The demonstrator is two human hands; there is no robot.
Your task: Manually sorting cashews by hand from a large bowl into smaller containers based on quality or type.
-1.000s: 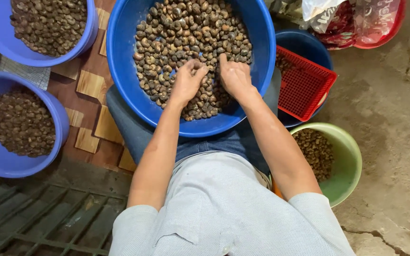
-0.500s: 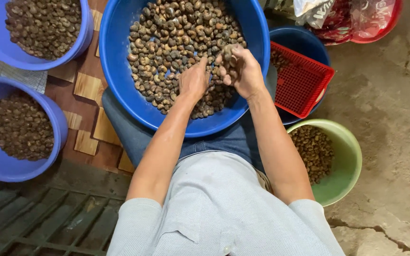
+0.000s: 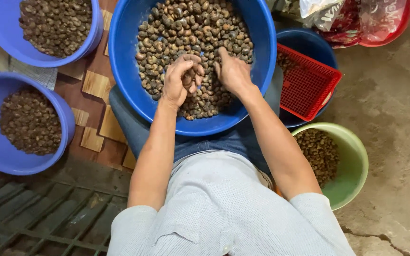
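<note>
A big blue basin (image 3: 124, 80) rests on my lap, filled with brown nuts (image 3: 191, 28). My left hand (image 3: 180, 80) is curled over the pile near the basin's near side, fingers closed on several nuts. My right hand (image 3: 232, 73) lies palm down on the nuts just to the right, fingers dug into the pile. The two hands are a few centimetres apart.
Two purple bowls of brown nuts sit at the left (image 3: 67, 123) and top left (image 3: 96, 33). A red mesh basket (image 3: 309, 87) rests over a blue bowl (image 3: 316, 45) at right. A green bowl (image 3: 357, 166) holds nuts. A red tub with plastic bags (image 3: 385, 28) is top right.
My right hand has come down from its raised position onto the pile. My left hand has curled shut around nuts. The view has shifted slightly.
</note>
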